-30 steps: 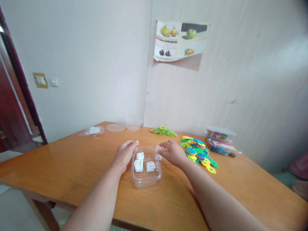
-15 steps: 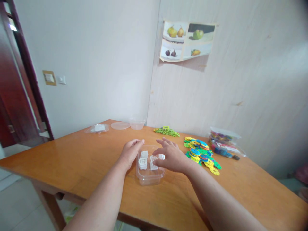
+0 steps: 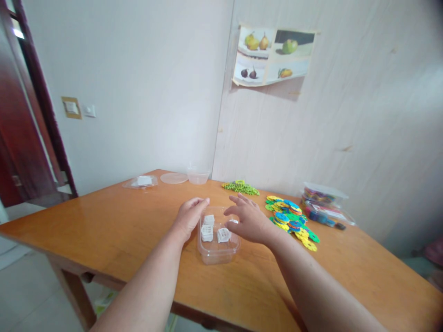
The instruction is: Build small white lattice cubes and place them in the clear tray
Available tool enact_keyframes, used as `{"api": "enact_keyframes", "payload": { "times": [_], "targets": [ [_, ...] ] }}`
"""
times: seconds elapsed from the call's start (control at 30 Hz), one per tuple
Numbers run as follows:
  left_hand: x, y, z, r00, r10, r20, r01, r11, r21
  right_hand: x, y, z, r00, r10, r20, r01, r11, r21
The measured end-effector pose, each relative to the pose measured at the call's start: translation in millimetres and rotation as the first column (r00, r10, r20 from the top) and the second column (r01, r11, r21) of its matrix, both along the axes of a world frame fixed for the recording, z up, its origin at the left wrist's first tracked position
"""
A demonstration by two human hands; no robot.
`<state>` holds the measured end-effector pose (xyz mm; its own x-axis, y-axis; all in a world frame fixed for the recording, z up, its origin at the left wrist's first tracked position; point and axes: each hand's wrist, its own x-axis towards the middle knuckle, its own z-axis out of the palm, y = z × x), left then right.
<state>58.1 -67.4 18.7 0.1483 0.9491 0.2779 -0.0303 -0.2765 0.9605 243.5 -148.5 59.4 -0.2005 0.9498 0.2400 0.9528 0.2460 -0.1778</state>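
A clear plastic box (image 3: 218, 259) stands on the table in front of me, with small white latticed pieces inside. Some of those form a white stack (image 3: 206, 233) along the left side; another white piece (image 3: 223, 235) lies near the middle. At the box's left rim is my left hand (image 3: 191, 213), its fingers closed on the edge. My right hand (image 3: 249, 218) hovers over the right side, fingers spread and nothing visible in them. It partly covers a further white piece (image 3: 234, 221).
Notched plastic discs (image 3: 292, 221) in several colours are heaped to the right, with green pieces (image 3: 241, 187) farther back. Clear containers (image 3: 327, 207) stand at the far right. A round lid (image 3: 174, 178), a clear tub (image 3: 198, 176) and a flat lid (image 3: 140, 181) sit at the back left.
My right hand has lifted slightly away from the white piece in the middle of the box, which now sits at a different angle. My left hand stays on the rim.
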Motion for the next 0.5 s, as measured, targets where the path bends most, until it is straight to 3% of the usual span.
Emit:
{"api": "enact_keyframes", "payload": {
  "times": [0.27, 0.5],
  "targets": [
    [-0.8, 4.8, -5.2, 1.000, -0.011, -0.006, 0.011, 0.999, 0.030, -9.9, 0.2, 3.9, 0.987, 0.152, 0.048, -0.149, 0.987, -0.059],
    [-0.7, 6.9, -6.4, 1.000, -0.010, -0.006, 0.010, 0.999, 0.047, -18.7, 5.8, 0.0, 0.981, 0.171, 0.092, -0.162, 0.982, -0.092]
  ]
}}
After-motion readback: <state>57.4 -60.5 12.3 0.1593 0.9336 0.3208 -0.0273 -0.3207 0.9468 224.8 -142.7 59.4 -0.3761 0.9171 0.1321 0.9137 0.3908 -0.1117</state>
